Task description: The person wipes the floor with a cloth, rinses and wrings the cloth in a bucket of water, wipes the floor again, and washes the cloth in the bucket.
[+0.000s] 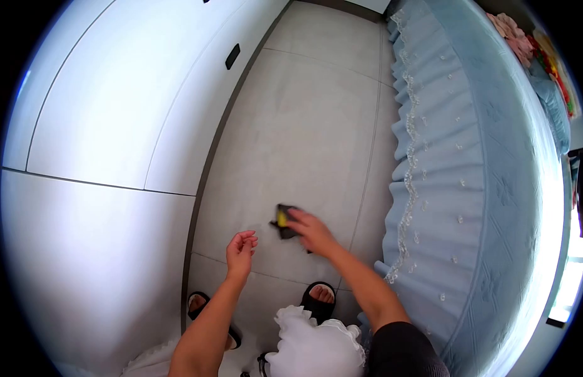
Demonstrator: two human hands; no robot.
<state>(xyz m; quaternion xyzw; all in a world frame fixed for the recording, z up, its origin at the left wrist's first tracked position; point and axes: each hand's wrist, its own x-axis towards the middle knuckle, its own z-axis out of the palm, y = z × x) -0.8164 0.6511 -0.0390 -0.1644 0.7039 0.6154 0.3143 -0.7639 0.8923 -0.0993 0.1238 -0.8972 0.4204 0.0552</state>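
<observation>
My right hand [313, 234] is closed on a black and yellow object [284, 220] low over the grey tiled floor. Motion blurs the object, so its kind is unclear, and my fingers cover its right side. I cannot tell whether it touches the tiles. To the left, my left hand [240, 251] hangs over the floor with its fingers loosely bent and a little apart. Nothing shows in it.
White cabinet fronts [103, 107] with a black handle [233, 56] line the left side. On the right stands a bed with a light blue ruffled skirt [436, 188]. Below my hands are black sandals [318, 306] on feet and a white frilled cloth [316, 345].
</observation>
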